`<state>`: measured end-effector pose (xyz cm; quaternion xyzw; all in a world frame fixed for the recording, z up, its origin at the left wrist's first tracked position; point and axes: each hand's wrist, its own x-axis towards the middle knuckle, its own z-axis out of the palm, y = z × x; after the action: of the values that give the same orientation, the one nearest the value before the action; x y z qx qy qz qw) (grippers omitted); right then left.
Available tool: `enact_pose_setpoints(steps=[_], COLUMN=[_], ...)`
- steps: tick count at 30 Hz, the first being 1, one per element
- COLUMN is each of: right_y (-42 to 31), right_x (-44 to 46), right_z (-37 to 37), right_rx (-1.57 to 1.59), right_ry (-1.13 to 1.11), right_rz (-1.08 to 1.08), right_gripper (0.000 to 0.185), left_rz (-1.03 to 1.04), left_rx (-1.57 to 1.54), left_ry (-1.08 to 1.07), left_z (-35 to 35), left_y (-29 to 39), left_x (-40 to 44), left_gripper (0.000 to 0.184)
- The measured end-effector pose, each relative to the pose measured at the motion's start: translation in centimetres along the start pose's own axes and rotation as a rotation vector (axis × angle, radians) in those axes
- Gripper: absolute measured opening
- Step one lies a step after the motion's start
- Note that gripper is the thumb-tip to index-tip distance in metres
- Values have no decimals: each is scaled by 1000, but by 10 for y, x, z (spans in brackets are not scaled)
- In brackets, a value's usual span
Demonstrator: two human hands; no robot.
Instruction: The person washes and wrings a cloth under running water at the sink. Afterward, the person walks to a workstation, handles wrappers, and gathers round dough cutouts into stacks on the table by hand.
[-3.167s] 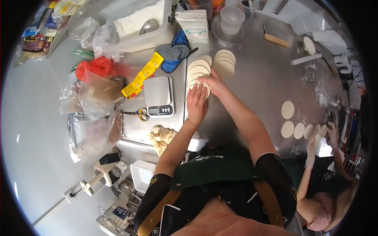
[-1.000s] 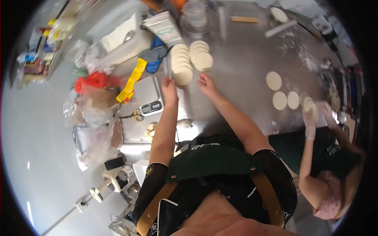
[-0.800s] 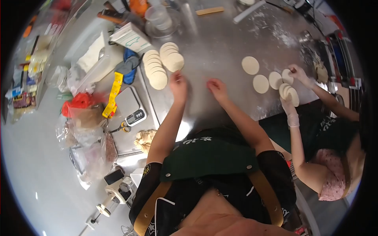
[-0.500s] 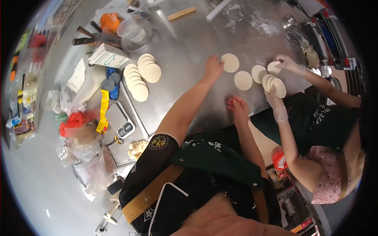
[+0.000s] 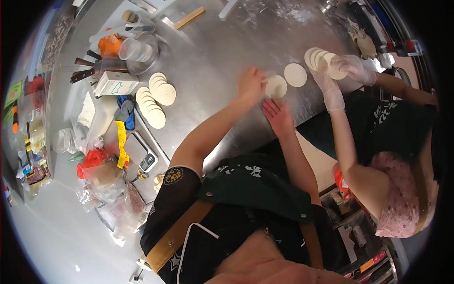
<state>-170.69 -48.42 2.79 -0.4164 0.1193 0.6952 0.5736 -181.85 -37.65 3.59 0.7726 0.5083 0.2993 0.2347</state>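
Note:
My left hand (image 5: 253, 85), slightly blurred, has its fingers curled at the left edge of a pale round dough disc (image 5: 276, 87) and pinches it. Just below that disc lies my right hand (image 5: 279, 115), its fingers stretched out and the tips near the lower edge. Another single disc (image 5: 295, 75) rests on the steel table (image 5: 213, 61), to the upper right. Two overlapping rows of discs are farther left: one row (image 5: 156, 118) nearer the scale, the other (image 5: 164, 94) beside it.
On the right, a co-worker's gloved hands (image 5: 329, 92) hold several fanned discs (image 5: 336, 66). At left are a scale (image 5: 147, 162), yellow packets (image 5: 122, 144), a white carton (image 5: 116, 84), plastic bags (image 5: 111, 189) and knives (image 5: 82, 75). A wooden strip (image 5: 189, 18) lies at the back.
The view has turned right. My hands have left the overlapping rows and moved to the single discs; one disc has been drawn towards my right hand. The co-worker has gathered more discs.

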Motion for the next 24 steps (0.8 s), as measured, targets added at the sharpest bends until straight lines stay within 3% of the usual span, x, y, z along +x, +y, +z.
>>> enact_pose_setpoints(steps=[1, 2, 3, 4, 5, 6, 7, 8, 9, 10, 11, 13, 16, 17, 18, 19, 20, 22, 23, 24], right_y=[-2, -5, -6, -7, -8, -10, -11, -11, -11, -12, -14, -17, -19, -23, -29, -45, -45, 45, 84, 90], right_x=[6, 12, 16, 18, 20, 19, 16, 12, 6, 0, -6, -15, -34, -38, -47, -74, -77, 35, 99, 103], right_z=[-4, -9, -15, -21, -28, -31, -34, -38, -44, -49, -52, -55, -51, -49, -38, 18, 16, 155, 231, 229], right_rx=[5, 161, 317, 319, 210, 101, 101, 65, 28, 24, 0, -30, -44, 72, 185, -143, -149, -1176, -1694, -2215], right_ry=[4, -316, -637, -638, -483, -326, -325, -233, -137, -133, -105, -82, -24, -98, -170, -397, -392, -534, -589, -626], right_rz=[-3, 24, 52, 50, 13, -24, -23, -44, -62, -59, -88, -119, -203, -188, -172, -211, -209, -604, -787, -968], right_gripper=[44, 45, 45, 45, 41, 37, 37, 36, 35, 35, 34, 33, 33, 35, 38, 44, 44, 33, 29, 27], left_rz=[46, 48, 206, 364, 363, 155, -55, -55, -118, -178, -181, -418, -567, -566, -453, -335, -340, -8, -21, -115], left_rx=[-15, -16, -76, -136, -135, -257, -376, -377, -188, 1, -2, 71, 108, 107, 108, 106, 101, 50, 47, -149], left_ry=[-77, -80, -225, -371, -373, -329, -281, -281, -143, -3, -1, -281, -368, -373, -90, 194, 193, -340, -340, -383], left_z=[-4, -5, -5, -4, -2, 0, 3, 8, 16, 23, 30, 39, 43, 56, 75, 86, 80, 47, 30, 10], left_y=[11, 17, 20, 21, 20, 20, 19, 16, 10, 6, 3, 4, 18, 16, 9, 8, 8, 7, 13, 25], left_x=[-14, -26, -39, -44, -42, -40, -36, -27, -16, -8, 0, 11, 16, 11, 1, -7, -11, -17, -19, -26], left_gripper=[15, 15, 16, 16, 16, 18, 20, 20, 23, 27, 27, 32, 31, 31, 28, 26, 26, 32, 32, 32])
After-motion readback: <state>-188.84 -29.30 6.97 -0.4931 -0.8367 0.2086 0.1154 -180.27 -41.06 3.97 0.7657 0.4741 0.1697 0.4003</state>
